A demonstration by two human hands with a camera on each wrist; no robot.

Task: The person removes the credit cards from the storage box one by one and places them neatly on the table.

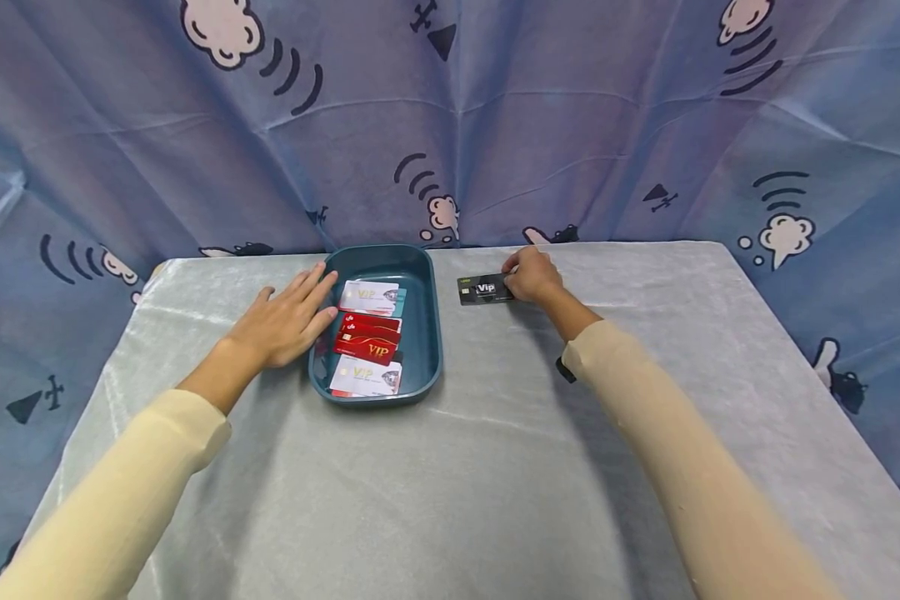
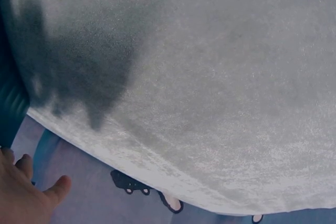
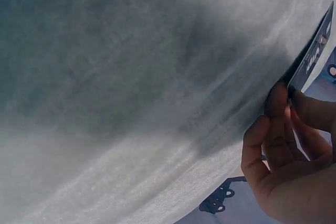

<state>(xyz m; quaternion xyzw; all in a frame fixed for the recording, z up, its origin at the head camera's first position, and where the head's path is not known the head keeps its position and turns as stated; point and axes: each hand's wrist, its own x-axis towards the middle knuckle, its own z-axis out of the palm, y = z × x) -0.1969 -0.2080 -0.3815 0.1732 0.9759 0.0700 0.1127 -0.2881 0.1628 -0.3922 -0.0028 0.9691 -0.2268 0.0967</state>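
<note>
Between the thumb and fingers of my right hand (image 1: 534,275) is the right end of a black VIP card (image 1: 484,289), to the right of the tray. The right wrist view shows this pinch on the card (image 3: 314,56) from the side, its face seen at a steep slant. My left hand (image 1: 288,321) lies with fingers spread over the left rim of a dark teal tray (image 1: 422,333). In the tray are white VIP cards (image 1: 366,377) at the near end, red VIP cards (image 1: 367,343) in the middle and more white cards (image 1: 367,294) at the far end.
A pale grey cloth (image 1: 450,500) covers the table. Behind its far edge hangs a blue-purple printed curtain (image 1: 375,125), close to the tray's far end. A small black object (image 1: 566,369) shows beside the right cuff.
</note>
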